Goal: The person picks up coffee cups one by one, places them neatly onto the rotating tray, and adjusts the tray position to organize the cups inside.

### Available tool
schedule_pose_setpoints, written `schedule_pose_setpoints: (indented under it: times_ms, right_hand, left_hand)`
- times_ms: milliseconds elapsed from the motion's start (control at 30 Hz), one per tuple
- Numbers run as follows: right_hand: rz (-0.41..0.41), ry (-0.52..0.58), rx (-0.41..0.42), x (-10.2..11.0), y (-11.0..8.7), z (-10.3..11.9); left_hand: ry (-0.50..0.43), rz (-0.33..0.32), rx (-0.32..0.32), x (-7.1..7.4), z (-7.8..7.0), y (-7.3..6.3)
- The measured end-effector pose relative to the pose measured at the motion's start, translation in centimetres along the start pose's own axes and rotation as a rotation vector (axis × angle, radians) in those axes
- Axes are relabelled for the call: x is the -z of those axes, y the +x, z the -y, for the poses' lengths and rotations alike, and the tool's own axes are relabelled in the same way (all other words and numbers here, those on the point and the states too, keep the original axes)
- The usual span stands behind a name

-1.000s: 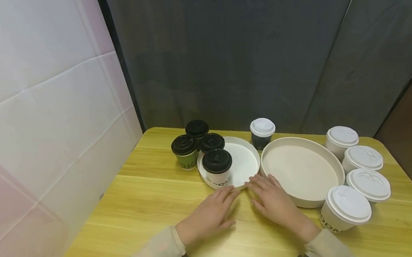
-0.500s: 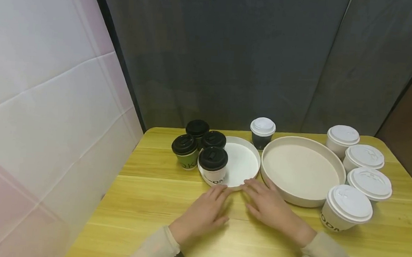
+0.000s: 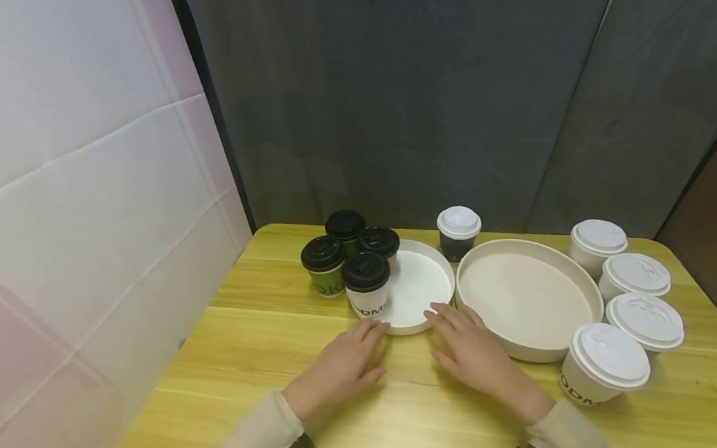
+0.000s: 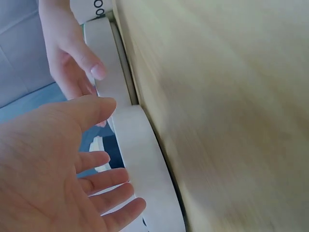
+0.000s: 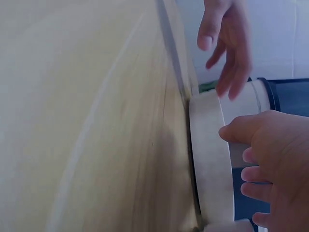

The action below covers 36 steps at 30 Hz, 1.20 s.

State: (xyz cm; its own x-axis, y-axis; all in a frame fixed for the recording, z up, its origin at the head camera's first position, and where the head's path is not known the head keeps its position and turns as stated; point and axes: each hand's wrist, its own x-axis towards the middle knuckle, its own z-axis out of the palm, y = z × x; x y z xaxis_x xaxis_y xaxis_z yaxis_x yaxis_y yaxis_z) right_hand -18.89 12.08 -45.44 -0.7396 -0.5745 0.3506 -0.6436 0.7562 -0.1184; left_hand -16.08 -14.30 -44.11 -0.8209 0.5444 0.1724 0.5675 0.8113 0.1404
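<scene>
A small round white tray point(image 3: 419, 287) lies between two groups of lidded paper cups. In it stand a white cup with a black lid point(image 3: 367, 283) at the front left and another black-lidded cup point(image 3: 379, 241) behind. My left hand point(image 3: 339, 365), fingers extended, is at the tray's near-left rim, just below the front cup. At the near-right rim is my right hand point(image 3: 471, 346), fingers spread over the edge. In the left wrist view, the left hand's fingers point(image 4: 108, 181) are by the tray wall point(image 4: 145, 159). The right wrist view shows the right thumb point(image 5: 236, 128) at the rim. Neither hand grips anything.
A larger beige tray point(image 3: 528, 298) adjoins on the right. Several white-lidded cups point(image 3: 605, 363) curve along its right side; a dark cup with a white lid point(image 3: 458, 231) stands behind. Two green cups with black lids point(image 3: 327, 270) point(image 3: 344, 226) stand left. A dark partition point(image 3: 404, 102) backs the table.
In the small tray, the front cup has shifted left and the rear one right, as if the tray has turned. My left hand has moved left; the right hand has shifted only slightly.
</scene>
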Motion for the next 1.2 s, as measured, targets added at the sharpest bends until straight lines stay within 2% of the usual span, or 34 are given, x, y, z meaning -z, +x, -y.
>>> schedule_pose_setpoints:
  times_ms: [200,533,800,1200]
  right_hand:
    - [0.026,-0.004,-0.015,0.1,-0.2,-0.5]
    - [0.027,-0.034,0.022,-0.5,-0.2,0.1]
    - [0.027,-0.055,0.032,-0.6,-0.2,0.6]
    - [0.054,-0.048,0.022,-0.6,-0.2,1.5]
  left_hand:
    - [-0.012,-0.002,0.037,0.1,1.0,-0.1]
    - [-0.031,-0.009,0.065,0.1,2.1,-0.2]
    - [-0.034,-0.025,0.072,0.1,2.5,-0.3]
    - [-0.037,0.000,0.105,0.3,3.0,-0.3]
